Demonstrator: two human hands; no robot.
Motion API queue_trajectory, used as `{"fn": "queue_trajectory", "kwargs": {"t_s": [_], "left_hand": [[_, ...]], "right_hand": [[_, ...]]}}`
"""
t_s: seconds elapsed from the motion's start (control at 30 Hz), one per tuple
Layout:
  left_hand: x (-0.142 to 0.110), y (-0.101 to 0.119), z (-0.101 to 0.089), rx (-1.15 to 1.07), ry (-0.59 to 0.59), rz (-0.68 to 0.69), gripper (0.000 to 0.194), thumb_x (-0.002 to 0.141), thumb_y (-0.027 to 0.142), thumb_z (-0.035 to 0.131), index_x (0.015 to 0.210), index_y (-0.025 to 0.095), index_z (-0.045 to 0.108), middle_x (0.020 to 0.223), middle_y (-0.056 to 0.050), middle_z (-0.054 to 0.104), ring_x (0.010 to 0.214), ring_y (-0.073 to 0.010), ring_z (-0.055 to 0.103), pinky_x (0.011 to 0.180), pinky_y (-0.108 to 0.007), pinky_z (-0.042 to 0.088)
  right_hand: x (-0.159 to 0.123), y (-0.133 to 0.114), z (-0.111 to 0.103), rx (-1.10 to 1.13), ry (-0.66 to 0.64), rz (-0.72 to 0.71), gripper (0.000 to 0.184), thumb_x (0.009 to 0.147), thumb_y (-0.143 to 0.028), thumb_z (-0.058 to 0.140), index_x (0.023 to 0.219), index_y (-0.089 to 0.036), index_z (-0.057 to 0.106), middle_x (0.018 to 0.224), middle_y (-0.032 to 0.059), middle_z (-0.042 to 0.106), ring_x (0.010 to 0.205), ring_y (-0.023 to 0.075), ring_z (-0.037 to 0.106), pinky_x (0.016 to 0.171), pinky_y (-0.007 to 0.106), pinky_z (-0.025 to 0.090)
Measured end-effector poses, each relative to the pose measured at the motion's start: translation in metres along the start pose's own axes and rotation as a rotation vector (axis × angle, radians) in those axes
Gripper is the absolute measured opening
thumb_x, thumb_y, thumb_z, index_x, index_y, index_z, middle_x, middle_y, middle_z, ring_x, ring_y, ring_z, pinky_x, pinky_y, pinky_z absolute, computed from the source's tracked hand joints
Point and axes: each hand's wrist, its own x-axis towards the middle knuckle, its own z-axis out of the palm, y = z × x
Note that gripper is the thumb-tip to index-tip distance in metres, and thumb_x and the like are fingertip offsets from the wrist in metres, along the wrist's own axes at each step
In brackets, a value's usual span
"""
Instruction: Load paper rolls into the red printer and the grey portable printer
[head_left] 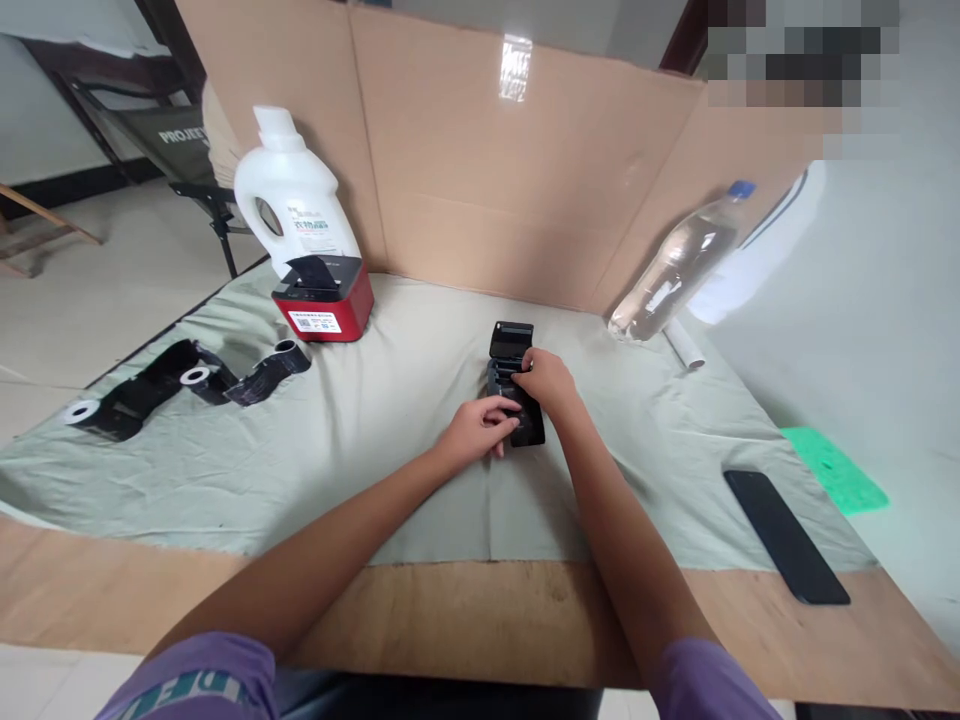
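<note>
Purple sleeves (701,680) lie nearest, below the open black device (531,428); left hand (474,430) touches its body, fingers slightly spread; right hand (547,380), fingers narrow, works at its compartment, grip unclear.

Rests the left hand (480,430) on the lower part of an open black device (531,428) and touches the compartment below its raised lid (512,341) with the right hand (546,380). Has a red-and-black box (360,305) and white jug (300,205) beyond and left of the left hand, with unrolled black strips (161,380) farther left, plus a clear bottle (679,265) beyond and right of the right hand.
</note>
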Motion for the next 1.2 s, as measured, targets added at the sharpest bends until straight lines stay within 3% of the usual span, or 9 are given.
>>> {"fn": "queue_trajectory", "kwargs": {"t_s": [0.13, 0.33, 0.5, 0.63, 0.7, 0.8, 0.87, 1.03, 1.2], "left_hand": [[-0.008, -0.006, 0.006, -0.081, 0.077, -0.049, 0.032, 0.082, 0.040, 0.069, 0.100, 0.014, 0.066, 0.063, 0.003, 0.062, 0.041, -0.0094, 0.056, 0.042, -0.021, 0.045], [-0.011, -0.002, 0.005, -0.018, 0.042, -0.033, 0.027, 0.081, 0.039, 0.069, 0.093, 0.014, 0.066, 0.058, 0.003, 0.060, 0.042, -0.0099, 0.056, 0.043, -0.021, 0.043], [-0.015, 0.001, 0.004, 0.000, 0.050, -0.012, 0.025, 0.080, 0.037, 0.069, 0.091, 0.014, 0.067, 0.061, 0.003, 0.061, 0.043, -0.0090, 0.055, 0.045, -0.020, 0.041], [-0.022, 0.000, 0.002, -0.006, 0.062, -0.023, 0.023, 0.079, 0.035, 0.069, 0.089, 0.015, 0.067, 0.067, 0.001, 0.063, 0.046, -0.0089, 0.055, 0.048, -0.022, 0.044], [-0.025, 0.001, 0.000, -0.005, 0.051, -0.012, 0.023, 0.078, 0.035, 0.070, 0.091, 0.015, 0.067, 0.068, 0.001, 0.063, 0.048, -0.0090, 0.056, 0.051, -0.022, 0.045], [-0.030, 0.003, -0.001, 0.026, -0.007, -0.006, 0.023, 0.079, 0.033, 0.071, 0.093, 0.015, 0.069, 0.069, 0.001, 0.063, 0.052, -0.0098, 0.058, 0.056, -0.023, 0.047], [-0.031, 0.005, -0.002, 0.052, -0.048, -0.015, 0.023, 0.080, 0.033, 0.070, 0.095, 0.015, 0.069, 0.072, 0.000, 0.066, 0.055, -0.0103, 0.059, 0.058, -0.024, 0.048], [-0.032, 0.008, -0.002, 0.062, -0.079, -0.023, 0.022, 0.081, 0.031, 0.069, 0.095, 0.015, 0.070, 0.077, -0.002, 0.068, 0.057, -0.0104, 0.060, 0.059, -0.023, 0.047], [-0.031, 0.005, -0.002, 0.080, -0.086, -0.041, 0.023, 0.080, 0.032, 0.069, 0.096, 0.015, 0.071, 0.078, -0.002, 0.069, 0.057, -0.0106, 0.059, 0.058, -0.023, 0.046]], "right_hand": [[0.002, 0.003, 0.000, 0.029, -0.012, -0.031, 0.012, 0.079, -0.027, 0.069, 0.088, -0.022, 0.062, 0.093, 0.0046, 0.072, 0.091, 0.0243, 0.067, 0.068, 0.029, 0.044], [0.009, 0.010, 0.002, 0.206, -0.061, 0.002, 0.016, 0.083, -0.033, 0.065, 0.091, -0.019, 0.066, 0.089, 0.0079, 0.072, 0.080, 0.0232, 0.069, 0.066, 0.028, 0.048], [0.014, 0.019, 0.004, 0.372, -0.147, 0.064, 0.020, 0.079, -0.021, 0.064, 0.099, -0.018, 0.066, 0.086, 0.0083, 0.068, 0.052, 0.0173, 0.061, 0.051, 0.030, 0.050], [0.018, 0.025, 0.002, 0.475, -0.217, 0.099, 0.017, 0.075, -0.018, 0.066, 0.092, -0.019, 0.064, 0.072, 0.0040, 0.062, 0.056, 0.0192, 0.060, 0.054, 0.033, 0.053], [0.021, 0.027, 0.002, 0.501, -0.123, 0.078, 0.013, 0.075, -0.024, 0.067, 0.086, -0.020, 0.061, 0.073, 0.0038, 0.062, 0.066, 0.0205, 0.061, 0.063, 0.035, 0.055], [0.026, 0.027, 0.005, 0.612, 0.135, -0.023, 0.021, 0.074, -0.035, 0.066, 0.086, -0.021, 0.054, 0.095, 0.0058, 0.066, 0.083, 0.0200, 0.061, 0.077, 0.036, 0.053], [0.028, 0.026, 0.007, 0.748, 0.177, -0.075, 0.028, 0.072, -0.039, 0.064, 0.090, -0.022, 0.051, 0.110, 0.0065, 0.065, 0.086, 0.0187, 0.059, 0.077, 0.034, 0.052], [0.021, 0.026, -0.003, 0.919, 0.130, -0.159, 0.033, 0.068, -0.046, 0.064, 0.085, -0.022, 0.049, 0.104, 0.0053, 0.065, 0.081, 0.0171, 0.058, 0.069, 0.030, 0.047], [0.010, 0.028, -0.027, 0.651, -0.186, -0.309, 0.022, 0.070, -0.038, 0.066, 0.080, -0.020, 0.059, 0.081, 0.0018, 0.064, 0.078, 0.0181, 0.058, 0.067, 0.029, 0.042]]}}
